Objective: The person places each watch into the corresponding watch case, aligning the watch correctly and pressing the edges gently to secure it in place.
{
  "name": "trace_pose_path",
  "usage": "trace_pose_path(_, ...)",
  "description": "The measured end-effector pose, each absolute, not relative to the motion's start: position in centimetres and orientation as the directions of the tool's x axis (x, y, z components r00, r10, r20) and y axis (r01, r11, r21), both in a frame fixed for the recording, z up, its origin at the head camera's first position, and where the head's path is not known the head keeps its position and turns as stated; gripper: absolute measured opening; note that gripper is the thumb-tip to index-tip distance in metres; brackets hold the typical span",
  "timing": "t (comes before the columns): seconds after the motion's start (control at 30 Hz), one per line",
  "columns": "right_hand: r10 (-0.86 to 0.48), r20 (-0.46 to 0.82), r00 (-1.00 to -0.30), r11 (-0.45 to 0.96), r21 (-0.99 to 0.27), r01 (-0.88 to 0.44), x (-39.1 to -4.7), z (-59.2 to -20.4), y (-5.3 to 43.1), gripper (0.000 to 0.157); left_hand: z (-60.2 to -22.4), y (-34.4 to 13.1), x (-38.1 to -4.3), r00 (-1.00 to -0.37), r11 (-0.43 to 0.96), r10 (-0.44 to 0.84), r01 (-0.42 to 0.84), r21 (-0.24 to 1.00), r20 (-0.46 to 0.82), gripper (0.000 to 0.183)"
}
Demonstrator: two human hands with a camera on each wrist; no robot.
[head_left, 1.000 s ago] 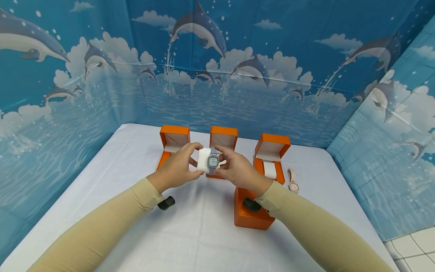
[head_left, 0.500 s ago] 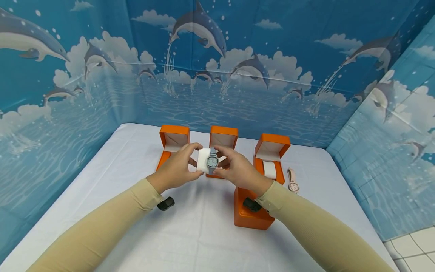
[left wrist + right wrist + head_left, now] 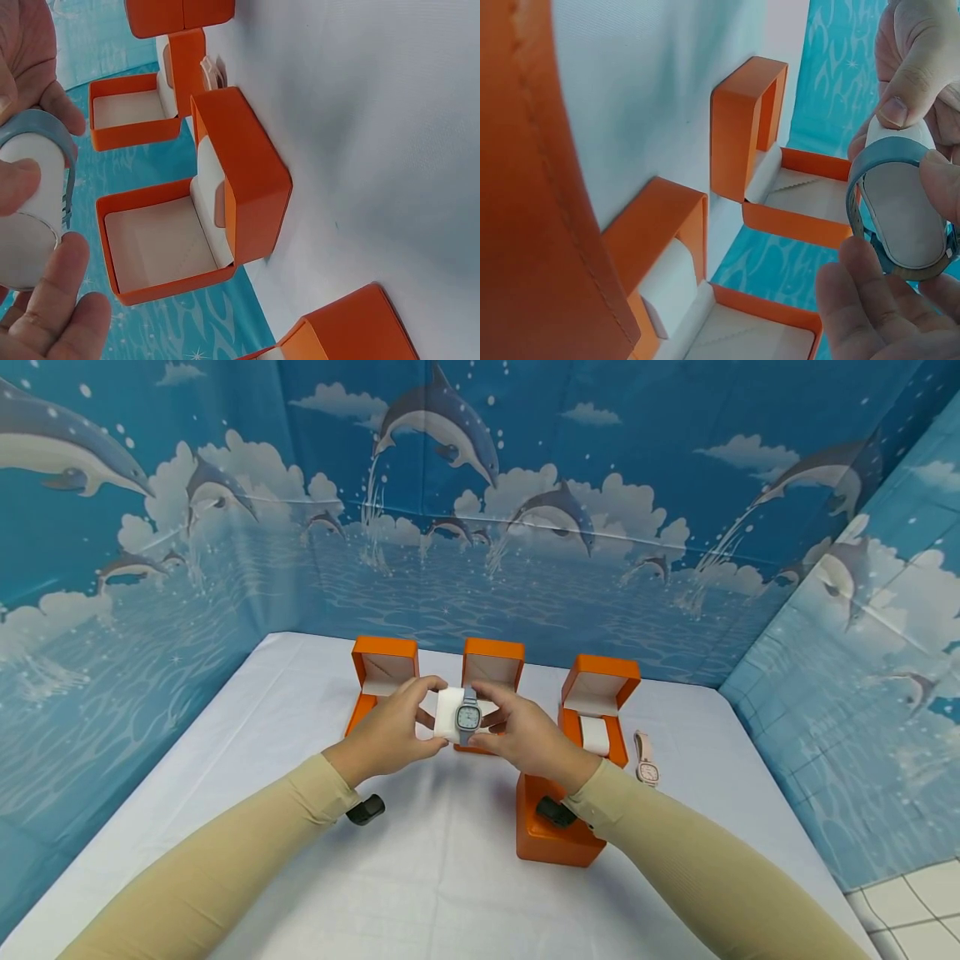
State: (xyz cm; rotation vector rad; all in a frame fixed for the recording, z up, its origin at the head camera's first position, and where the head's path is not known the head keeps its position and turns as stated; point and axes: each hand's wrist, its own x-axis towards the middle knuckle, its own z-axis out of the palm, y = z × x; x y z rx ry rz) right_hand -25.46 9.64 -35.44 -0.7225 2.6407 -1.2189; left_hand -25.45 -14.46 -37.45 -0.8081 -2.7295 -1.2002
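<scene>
In the head view my left hand grips one end of a white watch cushion, thumb below and fingers above. A watch with a blue-grey strap and squarish face sits around the cushion. My right hand pinches the watch from the right, thumb at its lower side and index finger at its upper side. From the right wrist, the strap shows as a loop with the cushion through it, a gap showing on one side.
Open orange boxes stand at the left, middle and right of the white-covered table. The right one holds a white cushion; beside it lies a pink watch. Another orange box is below my right forearm.
The watch has shifted slightly left along the cushion, and the right fingers have moved slightly with it. My left hand and the boxes stay in place.
</scene>
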Motion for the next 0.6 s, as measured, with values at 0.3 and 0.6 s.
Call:
trace_pose_path(0.3,-0.471,0.050,-0.881,0.565,-0.750,-0.344,-25.34,-35.43,9.47,0.084,-37.51,-14.47,-25.39,-0.868,0.561,0.437,0.467,0.683,0.235,0.075)
trace_pose_path(0.6,-0.464,0.054,-0.884,0.578,-0.738,-0.348,-25.45,-35.58,9.42,0.083,-37.67,-14.44,-25.56,-0.869,0.555,0.438,0.462,0.692,0.228,0.076)
